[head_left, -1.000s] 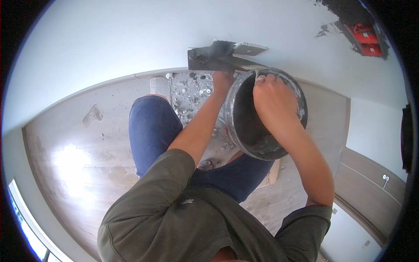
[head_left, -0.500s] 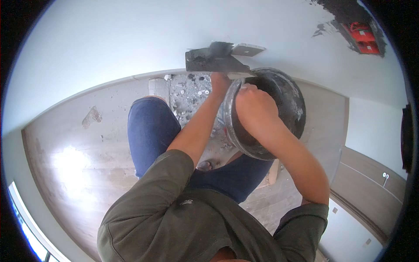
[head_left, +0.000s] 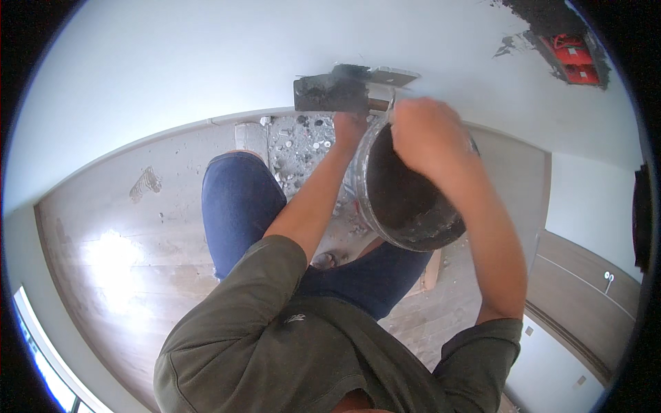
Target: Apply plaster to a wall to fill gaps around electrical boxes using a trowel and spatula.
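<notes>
My left hand [head_left: 350,127] is closed under a broad flat plastering trowel [head_left: 313,95] held close to the white wall. Dark, wet-looking mortar [head_left: 348,84] is heaped on its blade, and a short brown wooden piece shows at its right end. Over the far rim of a round bucket [head_left: 368,206], my right hand [head_left: 430,134] is clenched. A thin metal shank [head_left: 392,100] stands out from that fist; it looks like part of a small trowel, whose blade I cannot make out. The bucket's inside is dark, its rim smeared grey.
A red double wall box [head_left: 575,62] with dark mortar around it sits at upper right. Beyond the trowel is a grey rectangular plate [head_left: 394,76]. Debris-strewn sheeting [head_left: 292,148] lies by my knees on the wooden floor [head_left: 124,206]. A cabinet [head_left: 585,275] stands at right.
My right hand has moved right and away from the plastering trowel, drawing the small trowel's dark blade off it. The bucket's mouth shows more fully. My left hand has barely moved.
</notes>
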Tool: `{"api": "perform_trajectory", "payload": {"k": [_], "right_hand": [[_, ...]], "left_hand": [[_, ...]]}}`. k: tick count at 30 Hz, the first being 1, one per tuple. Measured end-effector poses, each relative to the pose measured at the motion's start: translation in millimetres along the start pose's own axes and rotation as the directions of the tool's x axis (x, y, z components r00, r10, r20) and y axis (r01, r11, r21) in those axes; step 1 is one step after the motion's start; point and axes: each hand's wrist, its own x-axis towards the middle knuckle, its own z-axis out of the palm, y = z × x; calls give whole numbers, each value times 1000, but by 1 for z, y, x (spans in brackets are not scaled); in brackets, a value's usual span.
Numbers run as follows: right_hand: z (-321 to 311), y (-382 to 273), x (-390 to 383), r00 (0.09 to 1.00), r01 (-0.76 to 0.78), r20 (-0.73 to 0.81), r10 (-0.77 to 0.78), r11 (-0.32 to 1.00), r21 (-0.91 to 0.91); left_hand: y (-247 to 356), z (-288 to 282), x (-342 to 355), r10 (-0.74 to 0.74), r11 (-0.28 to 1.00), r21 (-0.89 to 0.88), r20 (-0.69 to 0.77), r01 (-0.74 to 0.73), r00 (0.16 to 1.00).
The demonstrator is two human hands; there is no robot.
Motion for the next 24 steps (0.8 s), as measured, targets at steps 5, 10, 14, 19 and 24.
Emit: {"api": "perform_trajectory", "payload": {"k": [5, 10, 14, 19, 24], "right_hand": [[-41, 4, 16, 994, 73, -77, -82, 990, -118], [-57, -4, 16, 995, 85, -36, -92, 984, -158], [-54, -2, -1, 991, 94, -80, -105, 987, -128], [-28, 20, -36, 988, 63, -137, -74, 994, -87], [15, 11, -42, 985, 71, -161, -63, 996, 47]], "left_hand": [[1, 1, 0, 45, 999, 3, -33, -45, 998], [-10, 0, 0, 44, 997, 56, 31, -46, 999], [-11, -2, 0, -116, 988, -91, 74, 122, 991], [17, -1, 3, -44, 993, -113, -28, 41, 999], [3, -5, -3, -108, 991, 89, 135, 97, 985]]}}
